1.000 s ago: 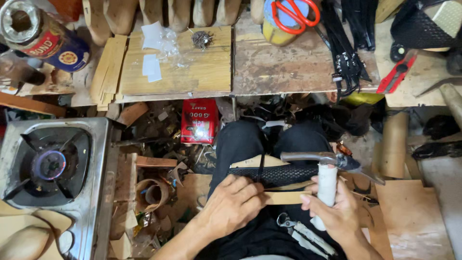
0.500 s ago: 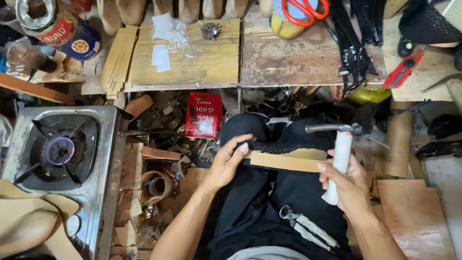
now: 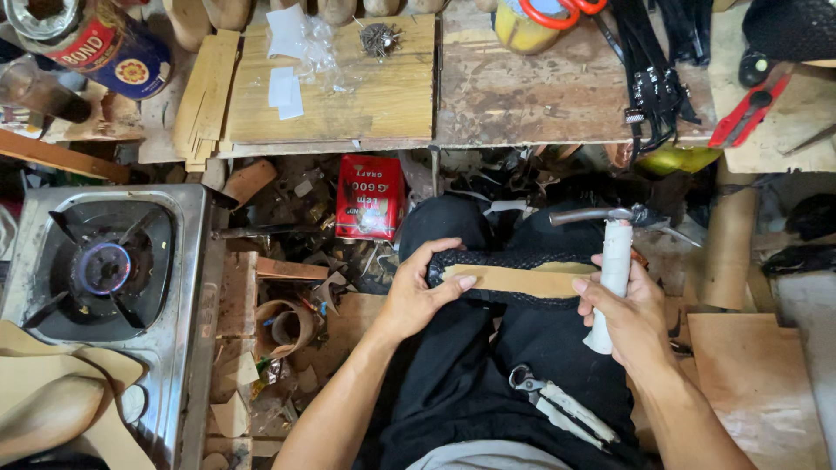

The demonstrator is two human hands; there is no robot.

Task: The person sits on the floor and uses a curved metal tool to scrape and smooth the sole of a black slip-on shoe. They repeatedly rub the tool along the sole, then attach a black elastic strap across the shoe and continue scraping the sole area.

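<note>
Head camera view, looking straight down at a seated person's lap in a cluttered workshop. Largest is the worn wooden workbench (image 3: pixel 522 96) across the top, holding scissors with red handles (image 3: pixel 557 10), black straps (image 3: pixel 649 70) and a small heap of tacks (image 3: pixel 380 38). At the left sits a steel gas stove (image 3: pixel 104 278) with its burner lit blue. A red tin (image 3: pixel 369 197) stands on the littered floor between stove and knees. Across the person's black-trousered thighs lies a long shoe piece (image 3: pixel 514 278), black mesh underneath with a tan strip on top. The left hand (image 3: pixel 418 292) grips its left end, thumb over the top edge and fingers pressing on the tan strip. The right hand (image 3: pixel 627 313) is closed around the white-wrapped handle of a hammer (image 3: pixel 614 261), held upright, its metal head just above the piece's right end. Metal pliers (image 3: pixel 557 405) rest on the lap nearer the body.
</note>
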